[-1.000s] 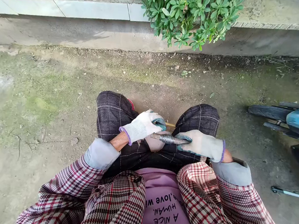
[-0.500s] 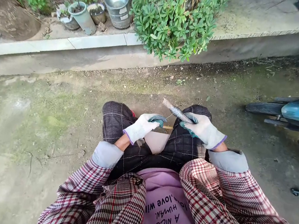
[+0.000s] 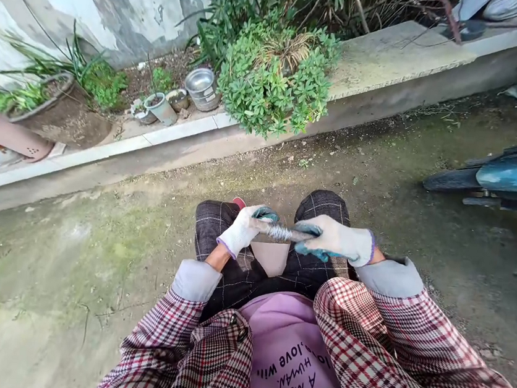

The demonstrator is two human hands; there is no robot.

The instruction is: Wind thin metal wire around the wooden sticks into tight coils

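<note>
Both my hands wear white knit gloves with teal-coated fingers and purple cuffs. Above my knees is a short stick [image 3: 298, 236] with silvery wire [image 3: 278, 231] wound in a tight coil around its middle. My right hand [image 3: 335, 239] is closed around the stick's right part. At its left end, my left hand [image 3: 245, 228] is curled close, with the stick's tip overlapping the glove. Those fingers are closed; the loose wire strand they held a moment earlier is hidden now.
A raised ledge [image 3: 179, 132] crosses ahead, bearing small pots, a metal pot [image 3: 202, 91] and a leafy bush [image 3: 276, 78]. To the right stands a blue vehicle's front with a black wheel [image 3: 451, 182]. A pale seat-like surface [image 3: 270, 257] shows between my legs.
My view has tilted up, showing more wall and plants. My left hand has moved up against the stick's left end, and the stick has turned from slanted to nearly level.
</note>
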